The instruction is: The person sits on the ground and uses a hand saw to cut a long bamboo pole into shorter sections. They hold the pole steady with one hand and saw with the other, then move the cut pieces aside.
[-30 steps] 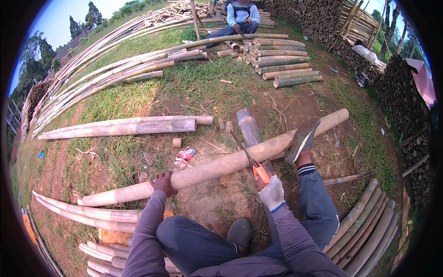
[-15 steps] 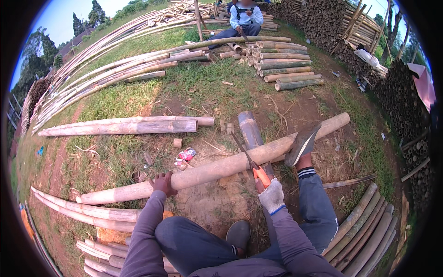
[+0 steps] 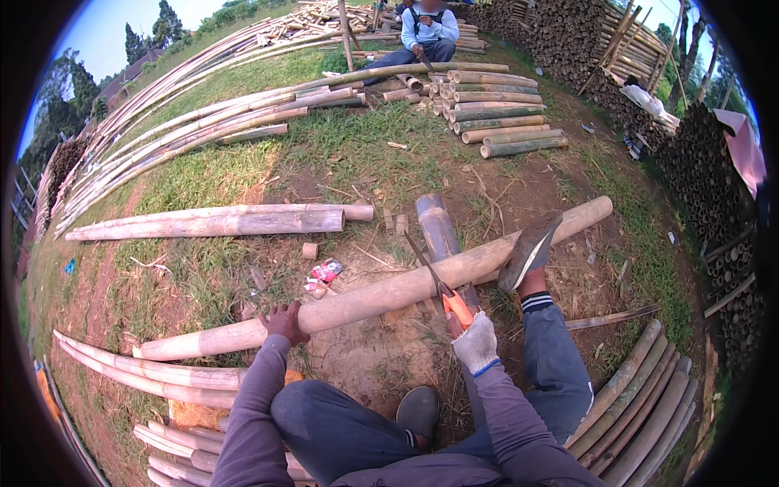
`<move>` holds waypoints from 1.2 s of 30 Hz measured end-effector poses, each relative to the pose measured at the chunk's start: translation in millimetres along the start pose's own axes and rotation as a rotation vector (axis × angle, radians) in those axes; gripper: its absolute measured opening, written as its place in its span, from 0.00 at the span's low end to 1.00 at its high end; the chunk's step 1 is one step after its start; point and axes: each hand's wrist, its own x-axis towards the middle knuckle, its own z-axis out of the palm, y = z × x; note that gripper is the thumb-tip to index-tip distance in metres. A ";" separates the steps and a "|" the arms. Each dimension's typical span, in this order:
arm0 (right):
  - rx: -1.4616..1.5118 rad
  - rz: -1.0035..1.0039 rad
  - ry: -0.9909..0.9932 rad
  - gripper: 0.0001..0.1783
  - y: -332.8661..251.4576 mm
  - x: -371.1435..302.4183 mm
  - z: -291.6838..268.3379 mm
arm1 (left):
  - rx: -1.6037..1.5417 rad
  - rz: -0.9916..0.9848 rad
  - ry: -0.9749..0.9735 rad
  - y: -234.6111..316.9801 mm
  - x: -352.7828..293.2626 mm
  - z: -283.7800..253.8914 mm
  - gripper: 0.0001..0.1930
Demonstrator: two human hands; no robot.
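The long bamboo pole point(image 3: 381, 296) lies slantwise across bare earth, its thick end raised toward the upper right, resting over a short grey bamboo section point(image 3: 436, 227). The person's shoe point(image 3: 529, 252) presses down on the pole near that end. The left hand point(image 3: 284, 321), bare, is closed over the pole's top, gripping it. The right hand point(image 3: 475, 341), in a white glove, is wrapped round the orange handle of a hand saw point(image 3: 438, 284); the blade lies across the pole.

A small red-and-white wrapper point(image 3: 323, 274) lies crumpled on the grass just beside the pole, near a short cut bamboo stub point(image 3: 309, 251). No lettering is legible on it.

Stacked poles point(image 3: 641, 414) border the lower right edge; more poles point(image 3: 154, 373) close the lower left. Open ground remains between the pole and two peeled logs point(image 3: 219, 221) beyond. A second person point(image 3: 422, 32) sits well apart at the top.
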 end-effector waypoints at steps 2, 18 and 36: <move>-0.012 0.014 -0.007 0.24 -0.1 -0.3 -0.8 | 0.000 -0.004 0.003 0.2 0.4 0.8 0.52; 0.014 0.023 -0.011 0.26 -2.7 -0.1 -2.0 | 0.012 -0.014 -0.005 -2.3 3.6 4.4 0.54; 0.006 0.025 -0.014 0.26 -5.6 0.4 -3.8 | 0.004 -0.006 -0.013 -1.1 2.2 2.0 0.52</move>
